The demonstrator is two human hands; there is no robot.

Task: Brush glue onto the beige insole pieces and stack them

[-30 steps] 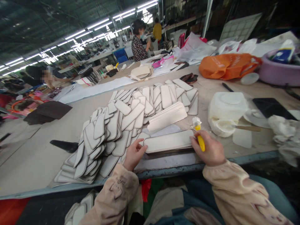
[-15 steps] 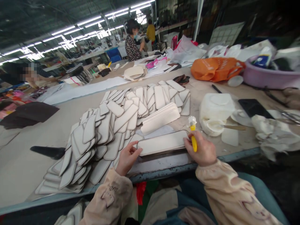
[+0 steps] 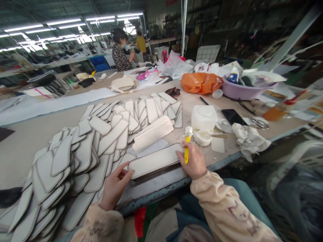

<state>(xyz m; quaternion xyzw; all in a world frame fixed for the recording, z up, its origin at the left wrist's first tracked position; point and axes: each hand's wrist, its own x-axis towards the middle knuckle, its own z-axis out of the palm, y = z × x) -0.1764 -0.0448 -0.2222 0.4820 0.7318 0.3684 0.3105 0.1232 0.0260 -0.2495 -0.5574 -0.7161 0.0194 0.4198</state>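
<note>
A long white panel with rounded corners and a dark edge lies along the table's near side. My left hand pinches its left end between thumb and fingers. At the other end, my right hand presses thumb and fingertips on the panel while gripping a yellow-handled brush. The brush stands upright, its bristles coated in white paste. Just behind the panel rests a stack of cream strips. Many similar white panels overlap in a large pile to the left.
Right of the brush are a small bowl of white paste, a white plastic container, a phone and crumpled paper. Farther back sit an orange bag and a purple basin. A co-worker sits across the tables.
The camera view has swung to the right, so everything sits farther left in the picture. Both hands keep hold of the panel's ends, and the brush stays in my right hand.
</note>
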